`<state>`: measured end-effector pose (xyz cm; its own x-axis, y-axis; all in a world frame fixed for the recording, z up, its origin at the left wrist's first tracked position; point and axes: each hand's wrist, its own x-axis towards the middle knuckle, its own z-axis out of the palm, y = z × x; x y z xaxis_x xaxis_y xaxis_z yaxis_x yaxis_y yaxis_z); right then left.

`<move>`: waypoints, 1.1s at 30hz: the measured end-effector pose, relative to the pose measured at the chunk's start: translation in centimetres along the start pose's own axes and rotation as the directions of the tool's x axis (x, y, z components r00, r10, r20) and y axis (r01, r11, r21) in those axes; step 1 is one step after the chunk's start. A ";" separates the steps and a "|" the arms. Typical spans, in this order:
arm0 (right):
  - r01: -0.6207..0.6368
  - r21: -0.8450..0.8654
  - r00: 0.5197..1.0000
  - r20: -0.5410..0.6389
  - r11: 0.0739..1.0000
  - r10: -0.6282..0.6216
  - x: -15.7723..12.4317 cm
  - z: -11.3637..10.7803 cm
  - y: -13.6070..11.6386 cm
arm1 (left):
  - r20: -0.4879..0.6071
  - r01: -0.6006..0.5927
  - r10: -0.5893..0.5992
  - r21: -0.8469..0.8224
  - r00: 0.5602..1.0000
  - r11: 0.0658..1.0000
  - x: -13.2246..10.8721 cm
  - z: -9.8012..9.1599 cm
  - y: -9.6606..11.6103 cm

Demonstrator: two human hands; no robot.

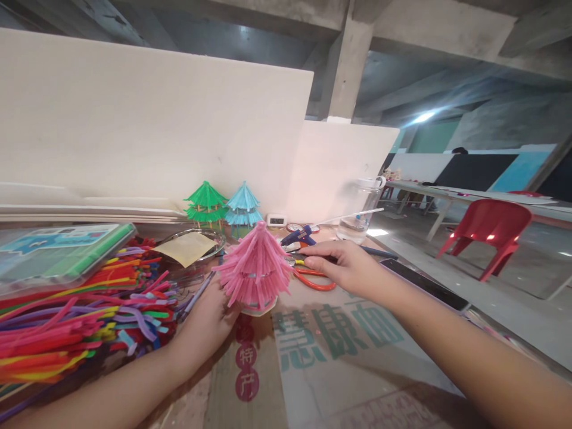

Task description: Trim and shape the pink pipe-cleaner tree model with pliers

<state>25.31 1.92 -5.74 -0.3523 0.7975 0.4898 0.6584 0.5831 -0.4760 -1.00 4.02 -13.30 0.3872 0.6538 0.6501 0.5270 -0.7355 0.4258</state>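
A pink tiered pavilion model [257, 274], its two roofs made of fuzzy pipe-cleaner strips on a pale base, is in front of me. My left hand [218, 301] is closed around its left and lower side; the model hides most of the fingers. Farther right, my right hand [337, 262] reaches over the tools, thumb and fingers pinched on what looks like pliers [295, 261] with a yellow part. Just below lie scissors with orange-red handles [315, 286]. Behind them is a dark blue glue gun [301, 235].
Bundled pipe cleaners [89, 322] and a plastic case [67, 253] crowd the left. Green [205, 202] and light-blue [243, 205] models stand behind, near a small clock [276, 220]. On the right are a clear bottle [357, 208] and a phone [424, 286]. Printed cardboard [330, 381] covers the table.
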 end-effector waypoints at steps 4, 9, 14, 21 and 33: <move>-0.005 0.004 1.000 -0.008 1.000 0.005 0.0 0.1 0.0 | -0.005 0.008 -0.008 -0.002 1.000 1.000 0.0 -0.1 0.2; 0.000 0.013 1.000 -0.013 1.000 0.001 0.1 0.1 0.2 | -0.010 0.032 -0.032 -0.012 0.999 0.999 -0.1 0.0 0.2; -0.041 -0.002 0.999 0.012 0.999 0.041 0.3 -0.1 0.2 | -0.015 0.017 -0.017 -0.025 1.000 1.000 -0.1 0.2 -0.2; -0.039 0.050 0.999 0.004 0.998 0.039 0.3 0.1 0.2 | -0.008 0.027 -0.027 -0.021 1.000 0.999 -0.1 0.2 -0.1; -0.070 0.007 0.998 -0.005 0.998 0.070 0.5 -0.3 0.1 | -0.003 0.013 -0.013 -0.013 1.000 1.000 -0.1 0.4 -0.4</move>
<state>25.41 2.32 -5.31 -0.3025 0.8355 0.4587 0.6766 0.5272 -0.5141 -0.94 4.34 -13.81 0.3782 0.6627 0.6463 0.5222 -0.7293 0.4422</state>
